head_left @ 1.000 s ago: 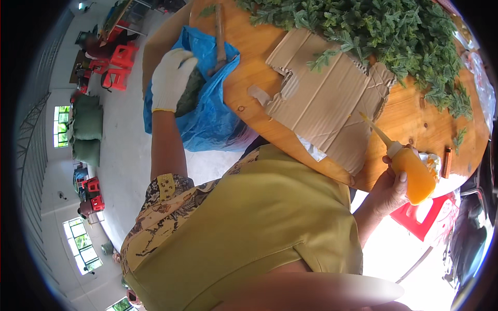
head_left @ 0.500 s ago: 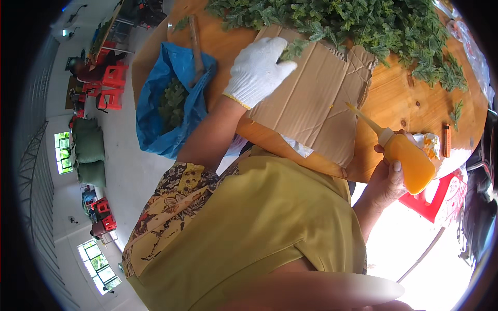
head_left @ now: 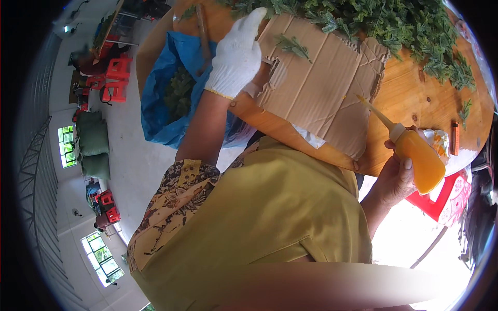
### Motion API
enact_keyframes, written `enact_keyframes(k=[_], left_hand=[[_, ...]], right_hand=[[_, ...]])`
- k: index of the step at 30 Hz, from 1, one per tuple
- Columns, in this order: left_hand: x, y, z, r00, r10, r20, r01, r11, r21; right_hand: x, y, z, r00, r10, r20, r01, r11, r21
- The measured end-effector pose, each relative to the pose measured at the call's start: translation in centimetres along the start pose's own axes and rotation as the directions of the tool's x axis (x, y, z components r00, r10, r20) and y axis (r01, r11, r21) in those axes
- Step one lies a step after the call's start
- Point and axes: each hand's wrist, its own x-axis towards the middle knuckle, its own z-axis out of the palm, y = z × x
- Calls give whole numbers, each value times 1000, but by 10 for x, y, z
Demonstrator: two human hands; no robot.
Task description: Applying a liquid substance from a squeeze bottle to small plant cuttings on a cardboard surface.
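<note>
- My left hand (head_left: 236, 59), in a white glove, is over the counter (head_left: 399, 96) beside the cardboard (head_left: 316, 88), fingers outstretched, thumb apart, nothing visible in them.
- My bare right hand (head_left: 395, 180) has its fingers wrapped around the yellow bottle (head_left: 423, 163), nozzle (head_left: 378, 113) slanting toward the cardboard.
- The green sprig (head_left: 293, 46) lies on the cardboard, apart from both hands.
- Working well, I judge, means light squeezing, a steady nozzle and my glove clear of its tip.

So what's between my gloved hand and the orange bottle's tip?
In the head view, mostly the cardboard sheet, with a green sprig lying on it.
</note>
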Motion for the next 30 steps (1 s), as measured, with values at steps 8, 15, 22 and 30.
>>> enact_keyframes(k=[8, 15, 22, 30], left_hand=[[4, 14, 2, 958, -283, -35, 250, 893, -373], [58, 33, 19, 991, -17, 134, 34, 992, -124], [37, 28, 23, 919, -195, 342, 235, 969, -79], [-5, 31, 19, 921, -318, 224, 388, 702, -598]], right_hand=[[3, 7, -2, 999, 4, 43, -3, 1000, -16], [3, 7, 1, 997, -44, 71, 42, 999, 32], [6, 6, 2, 1000, 12, 17, -12, 1000, 12], [6, 4, 17, 1000, -7, 31, 9, 997, -72]])
